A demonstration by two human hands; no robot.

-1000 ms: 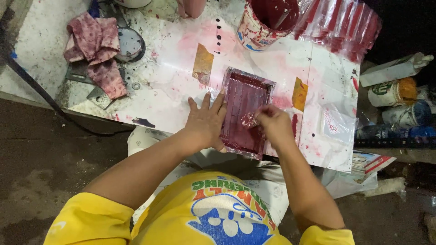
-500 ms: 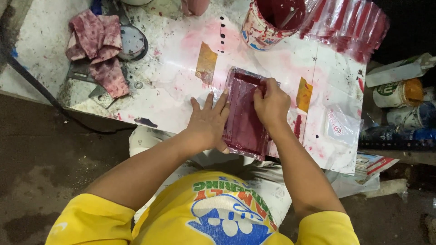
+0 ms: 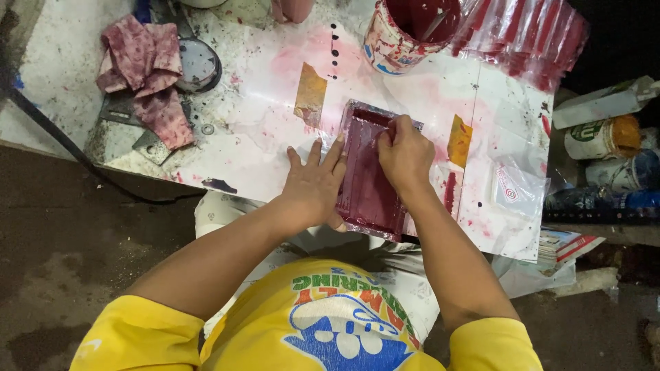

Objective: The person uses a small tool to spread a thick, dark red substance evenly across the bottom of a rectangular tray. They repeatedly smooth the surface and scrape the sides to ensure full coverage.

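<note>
Two bare hands work on a dark red rectangular frame (image 3: 371, 175) that lies flat near the front edge of a paint-stained white desk (image 3: 268, 103). The left hand (image 3: 315, 184) rests palm down along the frame's left side, its fingers (image 3: 335, 152) spread apart and flat, clamped on nothing. The right hand (image 3: 405, 154) sits on the upper part of the frame with its fingers curled together in a loose fist; whether they pinch something small cannot be told. Strips of tan tape (image 3: 310, 95) and (image 3: 459, 141) lie on the desk to either side of the frame. A paint tub (image 3: 405, 31) stained red stands at the back of the desk, with red-smeared clear plastic sheets (image 3: 526, 34) just beside it. Stained pink rags (image 3: 144, 69) lie at the far left, and a small clear plastic bag (image 3: 519, 189) lies to the right of the frame.
</note>
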